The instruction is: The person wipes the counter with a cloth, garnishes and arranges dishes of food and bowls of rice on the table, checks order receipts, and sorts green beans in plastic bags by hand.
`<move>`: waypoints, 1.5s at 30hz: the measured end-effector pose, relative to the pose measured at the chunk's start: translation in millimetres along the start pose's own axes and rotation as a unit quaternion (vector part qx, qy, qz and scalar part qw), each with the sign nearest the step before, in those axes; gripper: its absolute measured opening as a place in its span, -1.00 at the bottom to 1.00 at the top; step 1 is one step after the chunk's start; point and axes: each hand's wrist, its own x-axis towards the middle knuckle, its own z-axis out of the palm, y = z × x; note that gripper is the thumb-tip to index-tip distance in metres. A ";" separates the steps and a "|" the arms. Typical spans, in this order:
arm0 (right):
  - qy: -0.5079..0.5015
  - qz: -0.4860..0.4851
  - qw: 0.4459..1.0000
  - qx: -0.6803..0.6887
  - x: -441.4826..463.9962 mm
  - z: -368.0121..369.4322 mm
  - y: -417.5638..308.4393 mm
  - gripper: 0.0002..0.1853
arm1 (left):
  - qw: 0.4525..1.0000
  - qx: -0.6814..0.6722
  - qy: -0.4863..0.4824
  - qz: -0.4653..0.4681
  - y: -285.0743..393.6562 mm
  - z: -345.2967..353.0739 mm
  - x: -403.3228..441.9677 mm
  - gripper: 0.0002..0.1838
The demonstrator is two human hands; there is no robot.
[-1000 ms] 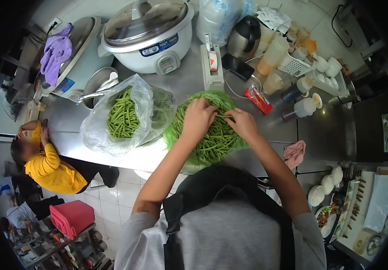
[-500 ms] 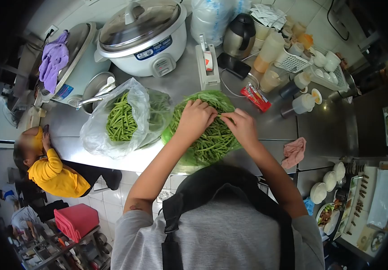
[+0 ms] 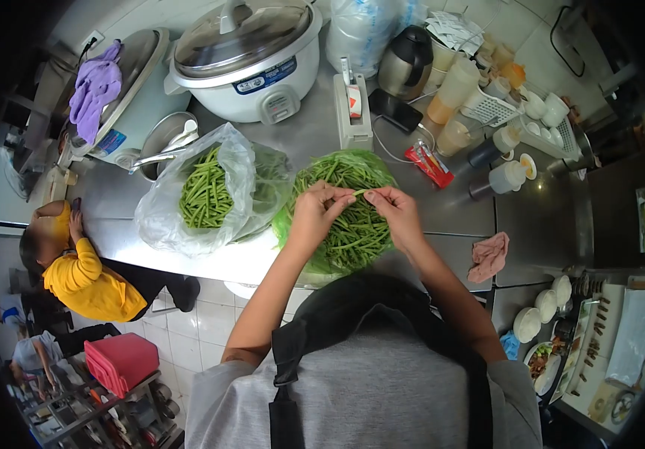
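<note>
Both hands work above a heap of green beans [image 3: 354,238] in a green plastic bag on the steel counter. My left hand [image 3: 318,212] pinches one end of a short green bean [image 3: 358,193] between thumb and fingers. The other end is pinched by my right hand [image 3: 396,214], so the bean spans the small gap between my fingertips. To the left, a clear plastic bag [image 3: 156,217] stands open with cut green beans [image 3: 206,191] inside.
Behind the bags are a rice cooker [image 3: 263,90], a metal bowl [image 3: 164,138], a power strip [image 3: 354,127] and a phone [image 3: 396,111]. Sauce bottles [image 3: 503,178], a red packet [image 3: 429,163] and a pink cloth [image 3: 488,257] lie to the right. A person in yellow [image 3: 98,284] leans at the counter's left end.
My hands have come slightly lower and closer to each other, and a bean now shows clearly between the fingertips. The camera view has shifted slightly.
</note>
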 end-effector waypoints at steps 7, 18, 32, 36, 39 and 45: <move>-0.043 0.023 0.990 0.134 10.8 -9.2 5.8 -0.77 | 0.971 -0.215 -0.062 -0.086 -33.4 11.6 -12.2 -0.78; -0.066 -0.205 0.934 -0.284 -2.1 -15.5 -2.8 -0.79 | 0.938 -0.338 0.018 -0.074 -32.8 4.7 1.2 -0.75; -0.108 0.031 0.994 0.017 -5.2 18.6 -4.7 -0.77 | 0.917 -0.395 0.021 -0.048 -25.0 -9.0 -1.9 -0.70; -0.082 0.057 0.984 0.146 -7.1 33.1 -18.4 -0.79 | 0.888 -0.454 -0.007 -0.068 -23.1 -2.0 -10.8 -0.74; -0.134 0.045 0.984 0.109 -2.5 27.3 -11.7 -0.78 | 0.880 -0.467 0.057 -0.063 -25.8 -1.9 -13.3 -0.81; -0.114 0.011 0.992 -0.042 14.4 2.5 -6.6 -0.78 | 0.872 -0.416 0.256 -0.002 -14.9 -63.0 -9.6 -0.87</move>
